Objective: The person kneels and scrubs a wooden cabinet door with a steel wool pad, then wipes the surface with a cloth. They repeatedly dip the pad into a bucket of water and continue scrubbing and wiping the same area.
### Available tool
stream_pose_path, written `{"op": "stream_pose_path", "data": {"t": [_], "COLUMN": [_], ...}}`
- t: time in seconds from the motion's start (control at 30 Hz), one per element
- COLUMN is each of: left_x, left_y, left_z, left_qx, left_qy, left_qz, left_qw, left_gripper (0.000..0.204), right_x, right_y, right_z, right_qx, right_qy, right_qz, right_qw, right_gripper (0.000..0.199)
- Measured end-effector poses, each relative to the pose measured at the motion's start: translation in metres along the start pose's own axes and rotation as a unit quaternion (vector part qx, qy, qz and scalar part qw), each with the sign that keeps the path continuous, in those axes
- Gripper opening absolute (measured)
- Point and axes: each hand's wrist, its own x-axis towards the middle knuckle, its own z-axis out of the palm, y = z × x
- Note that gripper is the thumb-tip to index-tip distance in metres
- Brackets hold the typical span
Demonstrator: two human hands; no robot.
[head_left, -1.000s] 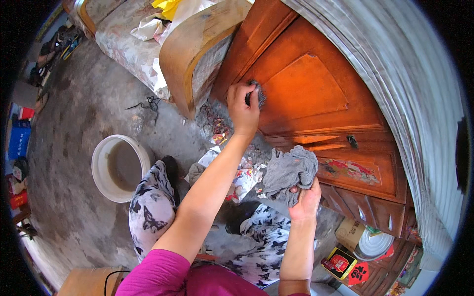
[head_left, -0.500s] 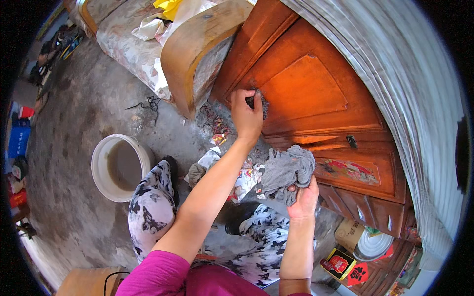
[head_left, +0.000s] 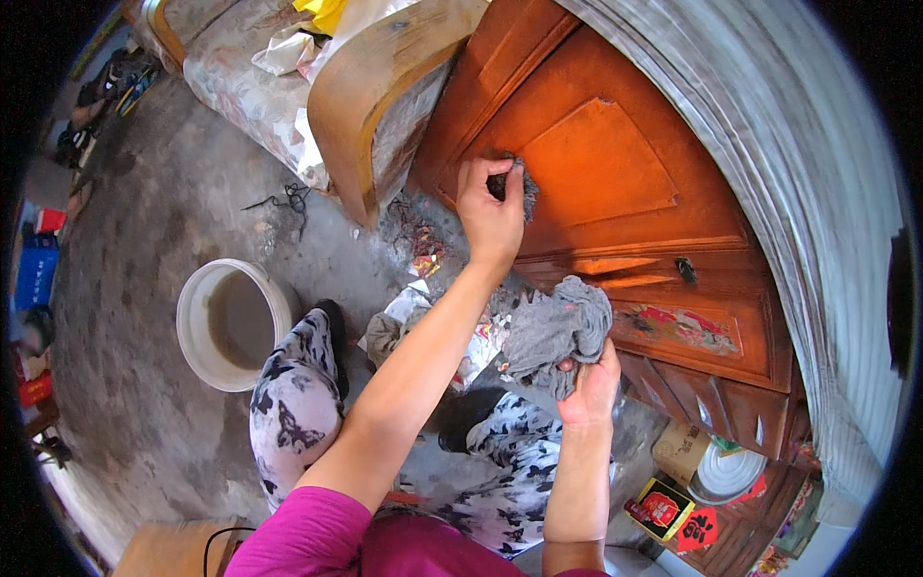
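With closed fingers my left hand pinches a dark grey scouring pad, pressed against the panelled face of a reddish-brown wooden cabinet. Part of the pad is hidden by the fingers. Nearer to me, my right hand grips a crumpled grey cloth in front of the cabinet's lower section. A torn patch of red and pale paper clings to that section, close to a small dark metal fitting.
A white bucket of murky water stands left of my knee. The wooden sofa arm adjoins the cabinet's far end. Paper scraps and debris litter the concrete floor. A pale curtain hangs at right, with boxes below.
My left hand has moved slightly right and up along the cabinet panel with the scouring pad. The right hand and grey cloth stay almost where they were.
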Motion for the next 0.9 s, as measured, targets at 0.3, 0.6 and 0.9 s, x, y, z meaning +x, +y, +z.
{"op": "stream_pose_path", "data": {"t": [0.3,0.6,0.9], "left_x": [-0.002,-0.021,-0.028], "left_y": [-0.014,-0.03,-0.079], "left_z": [-0.002,-0.005,-0.012], "left_qx": [-0.009,0.029,0.036], "left_qy": [-0.005,-0.004,0.023], "left_qz": [-0.024,-0.069,-0.129], "left_qw": [1.0,0.997,0.991], "left_gripper": [0.015,0.014,0.013], "right_x": [0.001,0.003,0.002], "right_y": [-0.003,-0.006,-0.006], "right_z": [0.004,0.005,0.018], "right_qx": [0.001,-0.008,-0.012], "right_qy": [-0.011,0.012,0.039], "right_qz": [-0.007,-0.02,-0.016], "right_qw": [1.0,1.0,0.999], "right_gripper": [0.039,0.038,0.038]}}
